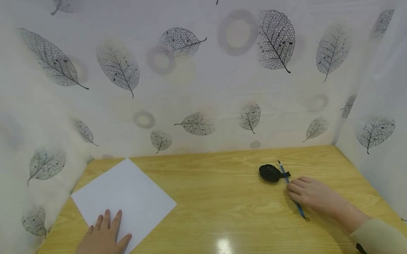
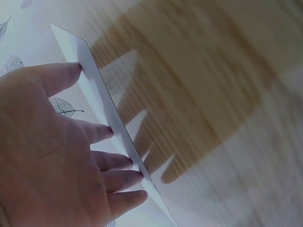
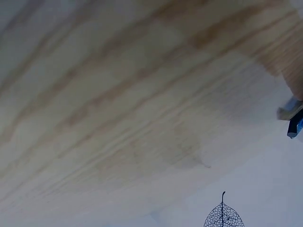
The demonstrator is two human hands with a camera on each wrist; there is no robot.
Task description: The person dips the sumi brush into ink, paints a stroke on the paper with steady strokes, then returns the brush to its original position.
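Currently, left hand [image 1: 99, 247] is lying spread on paper [image 1: 129, 198], right hand [image 1: 318, 198] is pinching brush [image 1: 300, 208] in curled fingers [image 1: 297, 189], sideways dragging possibly risking bumping the black object [image 1: 269, 173].

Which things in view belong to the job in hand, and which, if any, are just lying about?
Likely in the job:
paper, left hand on it
brush, right hand's fingers curled over it
black object, probably: the brush crosses its narrow end

Just surroundings:
table
leaf-print curtain
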